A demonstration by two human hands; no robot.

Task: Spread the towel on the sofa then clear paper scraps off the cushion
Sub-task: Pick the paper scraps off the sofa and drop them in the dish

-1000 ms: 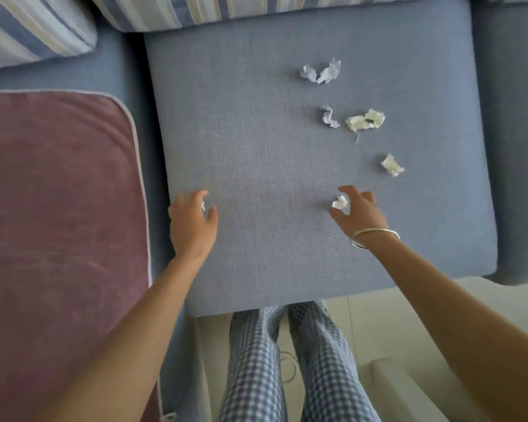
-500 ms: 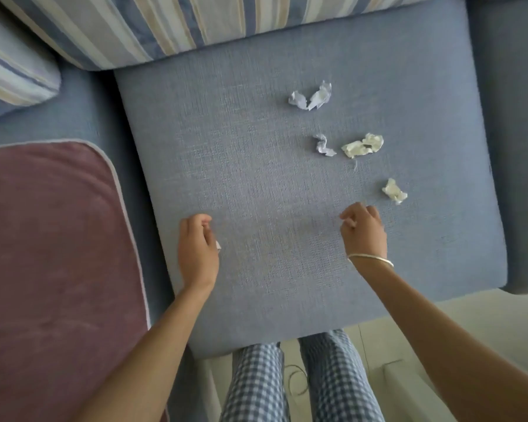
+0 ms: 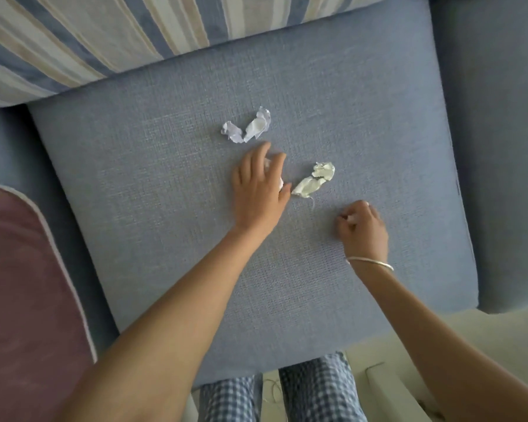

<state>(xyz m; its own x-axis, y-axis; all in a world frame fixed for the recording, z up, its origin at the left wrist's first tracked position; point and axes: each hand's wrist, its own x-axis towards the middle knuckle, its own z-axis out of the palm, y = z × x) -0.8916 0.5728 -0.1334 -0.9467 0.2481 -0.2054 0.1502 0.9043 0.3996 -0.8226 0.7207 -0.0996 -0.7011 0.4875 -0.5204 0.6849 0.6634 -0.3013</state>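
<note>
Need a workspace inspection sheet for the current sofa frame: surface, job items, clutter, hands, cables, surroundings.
Surface: blue seat cushion, woven fabric, mostly bare.
Job's things: white crumpled scrap and cream scrap lie loose on the cushion; maroon towel spread at left.
Clutter: nothing seen beyond the scraps.
Grippers: left hand curled over a white scrap; right hand fisted, bangle on wrist, contents hidden.
Cables: nothing seen.
Surroundings: striped back cushion; checked trousers; pale floor.

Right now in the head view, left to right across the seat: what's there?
Maroon towel → white paper scrap → left hand, closing on a scrap → cream paper scrap → right hand, fist closed, with a bracelet on its wrist.
</note>
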